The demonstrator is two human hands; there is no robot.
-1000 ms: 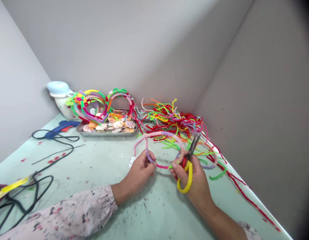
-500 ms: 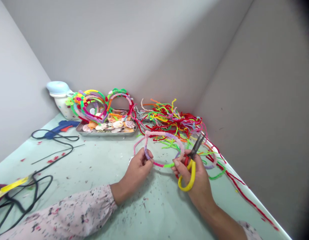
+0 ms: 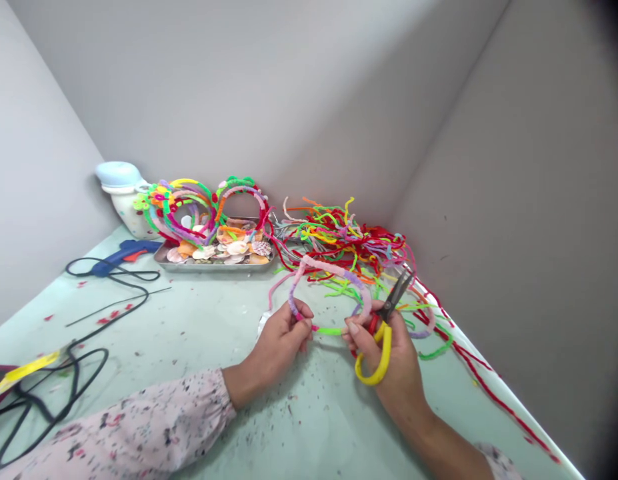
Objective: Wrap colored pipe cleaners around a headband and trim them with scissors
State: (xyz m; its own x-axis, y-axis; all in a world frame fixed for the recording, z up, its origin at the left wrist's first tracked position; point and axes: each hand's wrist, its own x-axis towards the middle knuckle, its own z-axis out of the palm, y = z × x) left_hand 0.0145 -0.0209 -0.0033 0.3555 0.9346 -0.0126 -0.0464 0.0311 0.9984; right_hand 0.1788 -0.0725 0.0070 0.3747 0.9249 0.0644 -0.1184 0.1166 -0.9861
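Between my hands is a hoop [image 3: 326, 266] wrapped in fuzzy pipe cleaners, in pink, lilac, magenta and green stretches. My left hand [image 3: 280, 343] pinches its lower left side at the magenta part, with the fingers closed. My right hand [image 3: 401, 373] grips the lower right side between thumb and fingertips, near the green end. Tucked in that same hand is a pair of scissors [image 3: 387, 353] with yellow and red handles, the dark blades pointing up and away. My right fingers partly hide the red handle.
A metal tray [image 3: 213, 268] of seashells stands at the back, with several colourful hoops [image 3: 181, 183] on it. Loose pipe cleaners [image 3: 339, 230] lie heaped to its right. Leftward are a blue glue gun [image 3: 121, 257], a black cord [image 3: 133, 307] and a lidded cup [image 3: 121, 177].
My left hand has shifted slightly right along the hoop's lower edge, onto the magenta part. The hoop's top left corner has tilted up and right. My right hand stays nearly still.
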